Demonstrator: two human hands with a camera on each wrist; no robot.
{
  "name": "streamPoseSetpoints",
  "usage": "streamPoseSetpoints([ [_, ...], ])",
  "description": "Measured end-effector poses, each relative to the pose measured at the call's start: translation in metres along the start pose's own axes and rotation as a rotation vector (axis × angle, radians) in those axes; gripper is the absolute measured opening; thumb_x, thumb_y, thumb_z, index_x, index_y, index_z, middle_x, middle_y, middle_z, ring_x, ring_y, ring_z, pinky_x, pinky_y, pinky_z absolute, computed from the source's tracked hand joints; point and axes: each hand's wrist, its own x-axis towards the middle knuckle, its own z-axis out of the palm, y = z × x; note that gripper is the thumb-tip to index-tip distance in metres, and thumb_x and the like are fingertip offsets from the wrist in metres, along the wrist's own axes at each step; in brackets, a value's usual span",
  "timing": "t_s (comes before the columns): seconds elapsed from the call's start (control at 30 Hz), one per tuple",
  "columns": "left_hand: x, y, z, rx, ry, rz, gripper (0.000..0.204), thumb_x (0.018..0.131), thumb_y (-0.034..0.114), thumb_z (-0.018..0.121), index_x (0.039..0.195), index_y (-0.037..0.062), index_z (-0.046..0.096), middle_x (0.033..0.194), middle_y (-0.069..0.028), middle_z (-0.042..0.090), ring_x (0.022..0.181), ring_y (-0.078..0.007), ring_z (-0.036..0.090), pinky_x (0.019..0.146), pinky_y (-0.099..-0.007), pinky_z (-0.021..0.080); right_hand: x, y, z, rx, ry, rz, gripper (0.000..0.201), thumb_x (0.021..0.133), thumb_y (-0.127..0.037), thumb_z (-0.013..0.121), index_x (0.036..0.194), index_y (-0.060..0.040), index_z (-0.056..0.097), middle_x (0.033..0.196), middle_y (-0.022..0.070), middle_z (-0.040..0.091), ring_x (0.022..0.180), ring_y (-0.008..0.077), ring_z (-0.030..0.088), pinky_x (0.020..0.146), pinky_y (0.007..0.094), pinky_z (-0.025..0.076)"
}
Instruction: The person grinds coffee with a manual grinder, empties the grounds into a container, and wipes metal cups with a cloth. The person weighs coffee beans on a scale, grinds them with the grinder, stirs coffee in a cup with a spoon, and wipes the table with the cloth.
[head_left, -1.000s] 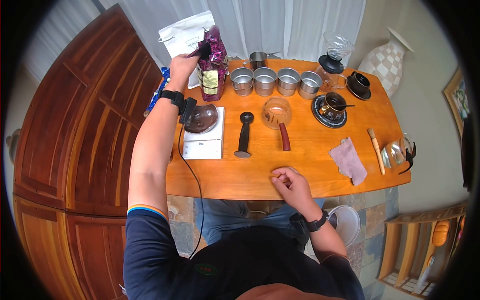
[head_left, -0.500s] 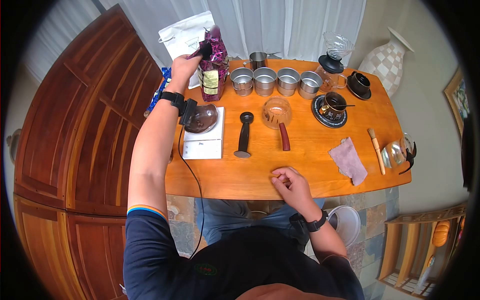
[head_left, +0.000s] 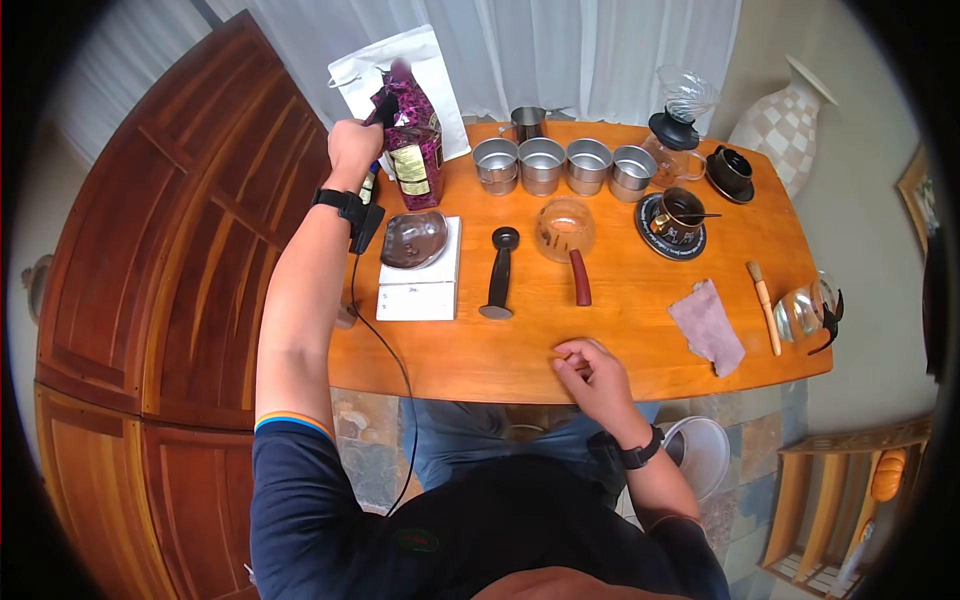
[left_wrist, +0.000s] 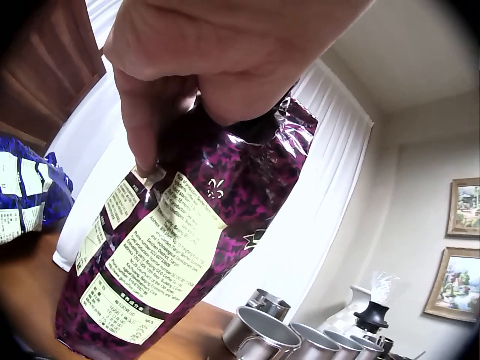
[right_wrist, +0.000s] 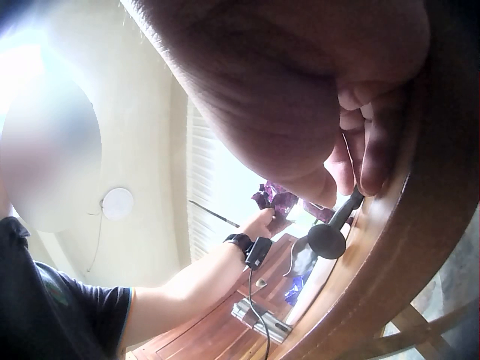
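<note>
My left hand [head_left: 354, 150] grips the upper side of a shiny purple patterned bag [head_left: 425, 150] at the far left of the table. In the left wrist view, the fingers and thumb pinch the crumpled foil above the bag's pale printed labels [left_wrist: 161, 240]. The bag leans slightly, in front of a white pouch [head_left: 447, 90]. My right hand [head_left: 600, 382] rests by the table's front edge, fingers loosely curled with nothing in them. Beyond it lie a black scoop with a flat round end [head_left: 501, 275] and a glass pot with a red handle [head_left: 581, 278].
A dark bowl [head_left: 415, 240] sits on a white scale [head_left: 415, 300]. Several metal cups [head_left: 541, 165] stand in a row at the back. To the right are a glass dripper [head_left: 686, 95], a cup on a black saucer [head_left: 668, 245], a cloth [head_left: 707, 327] and a brush [head_left: 765, 310].
My left hand has drawn the purple bag's top slightly to the left, tilting it. The head view has shifted a little. The right hand keeps its place by the edge.
</note>
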Motion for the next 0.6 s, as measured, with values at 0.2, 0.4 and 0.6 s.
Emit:
streamPoseSetpoints([
  [0.2,-0.002,-0.007,-0.011,0.046,0.041,-0.033,0.036,0.082,0.036,0.07,0.098,0.0043,0.078,0.098,-0.021,0.074,0.099,-0.0374,0.071,0.087,-0.0412,0.055,0.0,-0.001,-0.001,0.017,-0.013,0.011,0.016,0.091,-0.01,0.071,0.104,-0.0011,0.068,0.089,0.009,0.066,0.075,0.0158,0.067,0.065,0.0257,0.055],
  [0.4,-0.008,-0.004,-0.015,0.039,0.133,0.073,0.043,0.079,0.036,0.077,0.116,0.015,0.076,0.107,-0.0121,0.076,0.105,-0.0289,0.071,0.091,-0.0381,0.054,0.0,-0.001,0.0,0.021,-0.01,0.012,0.016,0.092,-0.01,0.071,0.104,-0.0012,0.068,0.088,0.0087,0.066,0.074,0.0152,0.066,0.065,0.025,0.054],
  [0.6,-0.014,-0.005,-0.015,-0.039,0.114,0.197,0.044,0.079,0.029,0.078,0.121,0.017,0.073,0.111,-0.0059,0.076,0.105,-0.0231,0.071,0.091,-0.0345,0.054,0.0,-0.003,0.0,0.01,-0.007,0.016,0.016,0.092,-0.011,0.071,0.104,-0.0009,0.068,0.088,0.0084,0.066,0.075,0.0146,0.066,0.065,0.0249,0.054],
])
